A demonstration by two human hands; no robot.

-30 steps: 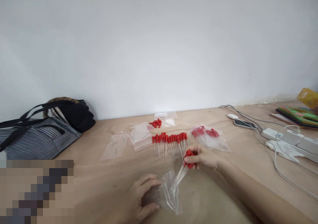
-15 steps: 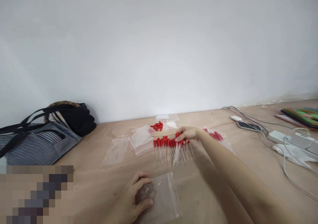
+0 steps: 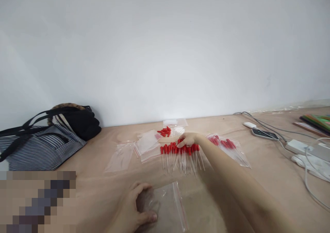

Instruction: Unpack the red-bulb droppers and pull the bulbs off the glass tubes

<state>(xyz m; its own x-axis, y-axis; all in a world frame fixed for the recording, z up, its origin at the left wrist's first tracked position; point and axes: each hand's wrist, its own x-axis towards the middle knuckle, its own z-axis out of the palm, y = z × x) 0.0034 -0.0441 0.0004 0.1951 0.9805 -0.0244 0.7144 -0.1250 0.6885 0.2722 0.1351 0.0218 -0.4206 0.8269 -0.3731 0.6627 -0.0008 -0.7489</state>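
Observation:
My left hand (image 3: 135,209) is at the front, with its curved fingers and thumb on the left part of a clear zip bag (image 3: 167,205). The red-edged seal of that bag faces right. Farther back, my right hand (image 3: 187,140) reaches over a row of glass droppers (image 3: 168,157) with red rubber bulbs. Its thumb and fingers are closed at the bulbs, around droppers in the middle of the row. How many it grips is hidden. The glass tips point toward me.
Behind the row lie loose red bulbs (image 3: 165,131) and a clear packet (image 3: 177,129). Flat zip bags (image 3: 146,143) lie left, bagged droppers (image 3: 229,145) right. A striped bag (image 3: 43,147) stands far left; a phone (image 3: 264,134), cables and a power strip (image 3: 299,147) lie right.
My right hand has shifted slightly left along the row and sits lower over the bulbs, and more droppers show spread beneath it. My left hand has moved slightly left and down on the bag.

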